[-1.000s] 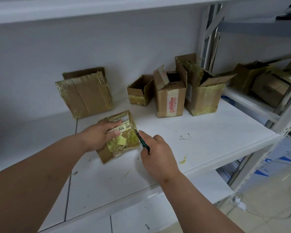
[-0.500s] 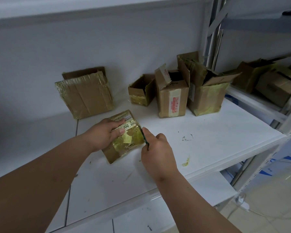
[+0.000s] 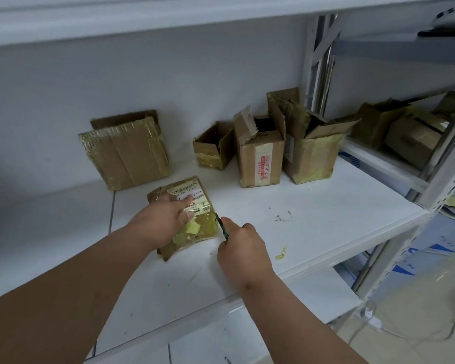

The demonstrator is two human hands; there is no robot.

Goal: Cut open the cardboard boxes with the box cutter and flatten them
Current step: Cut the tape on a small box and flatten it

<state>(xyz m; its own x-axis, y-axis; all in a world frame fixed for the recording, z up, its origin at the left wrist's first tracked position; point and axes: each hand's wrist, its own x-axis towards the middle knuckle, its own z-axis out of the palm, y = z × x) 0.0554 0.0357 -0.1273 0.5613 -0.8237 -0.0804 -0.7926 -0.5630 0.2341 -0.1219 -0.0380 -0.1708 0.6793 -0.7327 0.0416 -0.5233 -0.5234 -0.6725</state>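
Observation:
A small cardboard box (image 3: 195, 232), wrapped in yellowish tape with a white label on top, lies on the white shelf (image 3: 313, 232). My left hand (image 3: 166, 219) presses flat on its top with the fingers spread over the label. My right hand (image 3: 242, 248) grips a green box cutter (image 3: 222, 228), whose tip meets the box's right edge.
Flattened cardboard (image 3: 126, 151) leans on the back wall at the left. Three opened boxes (image 3: 263, 156) stand at the back right. More boxes (image 3: 405, 135) sit on the neighbouring shelf at the right. A tape scrap (image 3: 281, 254) lies near the shelf's front edge.
The right hand with the cutter has slid a little along the box's right edge. The left hand stays pressed on the box top.

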